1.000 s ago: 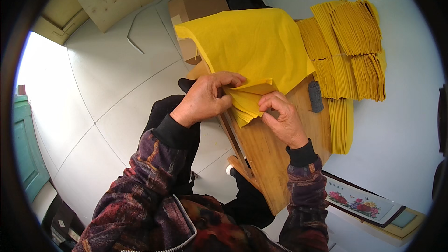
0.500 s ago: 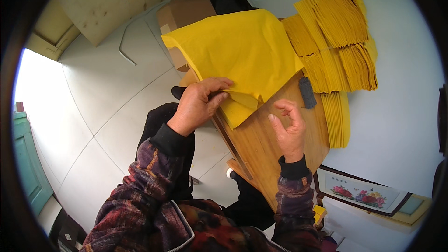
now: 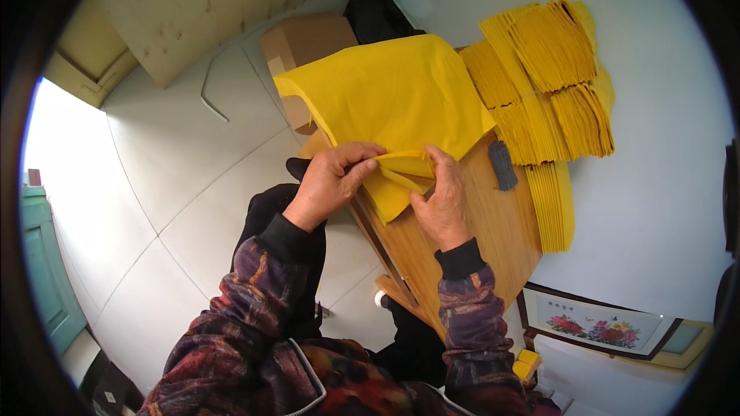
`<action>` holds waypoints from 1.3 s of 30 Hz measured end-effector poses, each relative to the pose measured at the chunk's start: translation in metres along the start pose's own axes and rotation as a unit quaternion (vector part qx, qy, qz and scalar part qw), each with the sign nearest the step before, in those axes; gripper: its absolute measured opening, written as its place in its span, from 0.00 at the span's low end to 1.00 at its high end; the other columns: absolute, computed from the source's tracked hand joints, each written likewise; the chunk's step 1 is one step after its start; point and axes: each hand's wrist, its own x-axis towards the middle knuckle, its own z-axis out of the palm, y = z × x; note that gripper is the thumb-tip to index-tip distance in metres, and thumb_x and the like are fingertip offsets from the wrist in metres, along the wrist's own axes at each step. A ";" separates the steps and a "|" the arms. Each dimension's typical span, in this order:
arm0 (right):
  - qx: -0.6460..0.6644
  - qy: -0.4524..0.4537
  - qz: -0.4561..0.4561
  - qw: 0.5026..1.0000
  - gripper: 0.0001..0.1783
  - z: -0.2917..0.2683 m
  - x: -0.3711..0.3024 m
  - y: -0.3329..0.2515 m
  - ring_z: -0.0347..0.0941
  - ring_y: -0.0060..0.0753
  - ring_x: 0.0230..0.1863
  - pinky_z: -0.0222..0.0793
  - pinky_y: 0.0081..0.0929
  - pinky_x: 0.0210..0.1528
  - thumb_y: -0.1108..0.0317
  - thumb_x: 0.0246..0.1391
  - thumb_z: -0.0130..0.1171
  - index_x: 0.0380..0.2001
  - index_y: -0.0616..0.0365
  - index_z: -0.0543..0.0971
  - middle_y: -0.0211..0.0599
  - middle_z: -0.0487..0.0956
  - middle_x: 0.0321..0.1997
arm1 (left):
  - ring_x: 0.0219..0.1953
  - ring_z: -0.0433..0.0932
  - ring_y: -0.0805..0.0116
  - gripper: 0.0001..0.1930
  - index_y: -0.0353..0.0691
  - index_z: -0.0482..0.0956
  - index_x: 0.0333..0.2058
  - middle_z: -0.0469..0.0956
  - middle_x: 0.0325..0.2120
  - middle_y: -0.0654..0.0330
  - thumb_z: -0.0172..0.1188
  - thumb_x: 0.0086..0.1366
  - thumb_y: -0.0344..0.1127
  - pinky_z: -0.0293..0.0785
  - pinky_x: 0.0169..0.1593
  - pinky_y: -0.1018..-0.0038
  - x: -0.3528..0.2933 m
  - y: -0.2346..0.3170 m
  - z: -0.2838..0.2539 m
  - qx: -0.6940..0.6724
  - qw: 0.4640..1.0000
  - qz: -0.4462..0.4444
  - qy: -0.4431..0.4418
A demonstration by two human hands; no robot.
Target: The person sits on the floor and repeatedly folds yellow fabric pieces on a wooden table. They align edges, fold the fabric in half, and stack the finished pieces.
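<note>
A large yellow felt-like cloth [image 3: 393, 92] lies over the far part of a wooden table [image 3: 486, 223], with its near edge folded into a pocket-like flap. My left hand [image 3: 331, 182] pinches the left end of that fold between thumb and fingers. At the fold's right end is my right hand [image 3: 445, 204], its fingertips on the cloth and its thumb just below. The flap gapes a little between the hands, and a cloth corner hangs beneath it toward the table's left edge.
Stacks of folded yellow cloth [image 3: 547, 81] stand at the table's far right, beside a dark grey block [image 3: 502, 165]. A cardboard box [image 3: 308, 42] and a black bag [image 3: 378, 14] sit beyond the table. A framed flower picture [image 3: 593, 323] is at the lower right.
My right hand has moved left and slightly down from beside the cloth, and its fingers now touch the fold. My left hand keeps its hold.
</note>
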 end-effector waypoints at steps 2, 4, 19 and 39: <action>0.009 0.022 0.001 1.000 0.34 0.003 0.000 0.004 0.70 0.51 0.53 0.67 0.39 0.57 0.80 0.40 0.67 0.54 0.61 0.69 0.46 0.75 0.50 | 0.42 0.80 0.61 0.10 0.30 0.79 0.40 0.81 0.43 0.54 0.63 0.63 0.30 0.75 0.49 0.73 -0.001 0.000 -0.001 -0.011 1.000 -0.006 -0.012; 0.011 0.069 -0.006 0.998 0.30 0.006 0.001 0.005 0.71 0.49 0.51 0.68 0.39 0.55 0.82 0.39 0.67 0.50 0.60 0.71 0.44 0.76 0.46 | 0.44 0.79 0.60 0.14 0.29 0.79 0.41 0.81 0.45 0.53 0.67 0.60 0.31 0.74 0.51 0.74 -0.004 0.000 -0.002 -0.039 0.999 -0.014 -0.026; 0.076 0.059 0.034 0.995 0.17 0.003 0.005 0.004 0.70 0.52 0.51 0.68 0.39 0.54 0.84 0.42 0.60 0.38 0.59 0.76 0.42 0.78 0.44 | 0.50 0.79 0.57 0.18 0.34 0.78 0.43 0.80 0.48 0.55 0.55 0.51 0.18 0.73 0.52 0.73 -0.004 -0.007 0.000 0.057 0.997 0.050 -0.016; -0.004 0.107 -0.031 0.994 0.15 -0.044 -0.035 0.002 0.74 0.42 0.40 0.60 0.39 0.49 0.81 0.38 0.58 0.31 0.52 0.71 0.34 0.78 0.31 | 0.66 0.63 0.48 0.43 0.49 0.54 0.68 0.58 0.68 0.49 0.67 0.56 0.27 0.66 0.64 0.66 -0.012 -0.009 0.025 0.224 0.948 0.146 0.173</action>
